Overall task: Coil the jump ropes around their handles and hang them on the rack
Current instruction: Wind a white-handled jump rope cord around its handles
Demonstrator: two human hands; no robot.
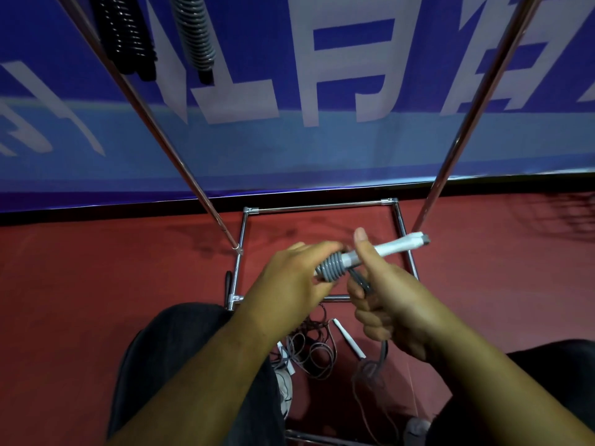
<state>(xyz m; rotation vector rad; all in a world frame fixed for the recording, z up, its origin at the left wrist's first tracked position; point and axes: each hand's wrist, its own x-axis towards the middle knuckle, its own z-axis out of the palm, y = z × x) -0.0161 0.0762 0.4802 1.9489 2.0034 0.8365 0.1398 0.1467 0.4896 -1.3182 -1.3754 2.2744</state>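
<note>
My left hand (289, 281) grips the coiled end of a pair of white jump rope handles (386, 249), where grey rope (333, 268) is wound in several turns. My right hand (383, 297) grips the loose grey rope just below the handles, thumb raised beside them. The rope hangs down from this fist toward the floor. A chrome rack (318, 207) stands in front of me, its base on the floor and two poles rising up. At the top left hang a black coiled rope (125, 33) and a grey coiled rope (194, 33).
More loose ropes (309, 352) and a white handle (349, 339) lie tangled on the red floor (96, 300) between my knees. A blue banner with white characters (322, 91) covers the wall behind the rack.
</note>
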